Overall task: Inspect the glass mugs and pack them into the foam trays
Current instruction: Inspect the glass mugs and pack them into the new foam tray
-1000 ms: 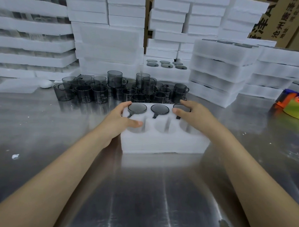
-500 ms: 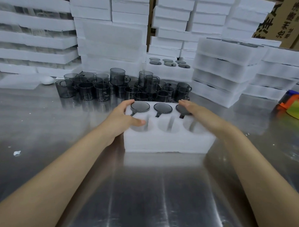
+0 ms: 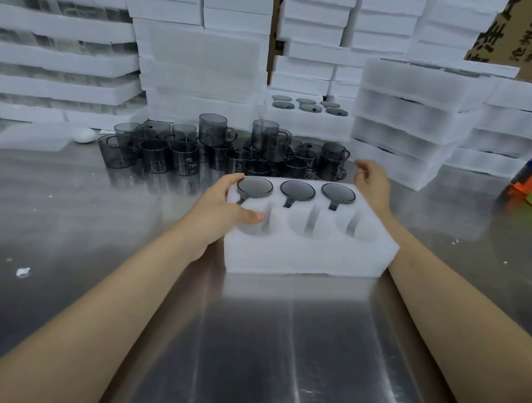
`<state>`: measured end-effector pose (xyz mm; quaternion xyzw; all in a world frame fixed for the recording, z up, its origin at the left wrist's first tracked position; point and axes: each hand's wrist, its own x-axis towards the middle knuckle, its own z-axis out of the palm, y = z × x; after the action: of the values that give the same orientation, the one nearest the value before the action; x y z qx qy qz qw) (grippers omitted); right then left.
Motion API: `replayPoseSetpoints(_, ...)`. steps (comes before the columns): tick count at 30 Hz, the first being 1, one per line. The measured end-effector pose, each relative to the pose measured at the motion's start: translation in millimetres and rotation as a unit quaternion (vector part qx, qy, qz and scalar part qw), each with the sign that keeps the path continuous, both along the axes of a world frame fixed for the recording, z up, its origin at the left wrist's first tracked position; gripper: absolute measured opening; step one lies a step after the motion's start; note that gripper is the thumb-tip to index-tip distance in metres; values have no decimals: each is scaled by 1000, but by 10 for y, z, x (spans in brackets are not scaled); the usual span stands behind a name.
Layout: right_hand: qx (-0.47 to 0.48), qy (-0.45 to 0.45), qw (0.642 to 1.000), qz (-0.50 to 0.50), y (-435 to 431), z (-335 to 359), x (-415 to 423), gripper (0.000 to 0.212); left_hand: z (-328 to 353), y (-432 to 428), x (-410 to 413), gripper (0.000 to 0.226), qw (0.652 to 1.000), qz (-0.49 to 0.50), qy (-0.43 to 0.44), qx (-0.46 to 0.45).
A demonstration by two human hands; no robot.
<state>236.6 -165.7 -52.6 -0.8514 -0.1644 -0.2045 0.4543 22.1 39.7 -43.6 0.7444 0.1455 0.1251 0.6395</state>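
Off tray [image 3: 305, 251] top, right hand [image 3: 373, 183] now beside

Bright, even overhead light; soft glare streaks on my steel bench [image 3: 252, 353] w/ reflections. Wide-angle bend at edges, slight blur overall.
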Motion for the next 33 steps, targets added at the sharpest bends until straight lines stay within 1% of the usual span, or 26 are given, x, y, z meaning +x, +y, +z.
replayPoseSetpoints(2, -46, -21, 999, 16, 26, -10, 88, 35, -12, 2, 6, 78, 1000, -5, 2, 6)
replayPoseSetpoints(4, -71, -15, 997, 28, 62, -40, 178, 40, -19, 11, 10, 77, 1000, -10, 2, 11)
replayPoseSetpoints(6, -58, 20, 996, 60, 94, -36, 264, 45, -21, 18, 20, 77, 1000, -15, 2, 10)
replayPoseSetpoints(8, -87, 64, 990, 92, 140, -35, 359, 50, -27, 21, 29, 77, 1000, -17, -3, 4)
replayPoseSetpoints(10, -181, 45, 980, 68, 153, -60, 437, 55, -37, 24, 39, 76, 1000, -15, -8, -1)
replayPoseSetpoints(11, -212, 29, 976, 51, 156, -77, 465, 54, -43, 26, 45, 76, 1000, -14, -9, -4)
replayPoseSetpoints(12, -225, 21, 973, 44, 155, -84, 471, 51, -51, 27, 51, 77, 1000, -14, -11, -7)
replayPoseSetpoints(13, -219, 12, 975, 43, 157, -93, 483, 45, -55, 27, 59, 78, 1000, -13, -12, -8)
replayPoseSetpoints(15, -187, -7, 982, 37, 147, -97, 466, 32, -58, 20, 75, 79, 1000, -7, -16, -9)
replayPoseSetpoints(17, -128, 0, 992, 21, 110, -73, 424, 22, -55, 6, 85, 81, 1000, 3, -21, -5)
replayPoseSetpoints(19, -28, 14, 999, 8, 56, -58, 344, 19, -42, -10, 76, 82, 1000, 15, -23, -1)
replayPoseSetpoints(20, 41, 27, 999, 6, 22, -52, 283, 17, -33, -21, 67, 81, 999, 19, -26, 2)
replayPoseSetpoints(22, 177, 61, 982, 7, -50, -36, 139, 9, -7, -44, 42, 79, 999, 27, -33, 16)
replayPoseSetpoints(24, 256, 107, 961, 5, -127, -17, -28, 6, 19, -63, 15, 77, 999, 30, -35, 21)
replayPoseSetpoints(26, 300, 153, 941, 24, -206, -15, -200, 15, 36, -76, -10, 74, 999, 32, -36, 24)
replayPoseSetpoints(27, 313, 159, 936, 34, -243, -6, -296, 17, 40, -77, -22, 72, 998, 33, -36, 26)
replayPoseSetpoints(29, 329, 159, 929, 50, -307, 41, -485, 18, 43, -82, -39, 69, 999, 31, -36, 20)
replayPoseSetpoints(31, 365, 169, 912, 85, -335, 144, -637, 21, 46, -86, -50, 69, 999, 25, -35, 15)
replayPoseSetpoints(32, 380, 166, 904, 105, -336, 227, -704, 22, 48, -87, -51, 70, 999, 23, -34, 14)
replayPoseSetpoints(33, 379, 145, 906, 119, -323, 319, -765, 20, 49, -83, -51, 71, 999, 23, -32, 14)
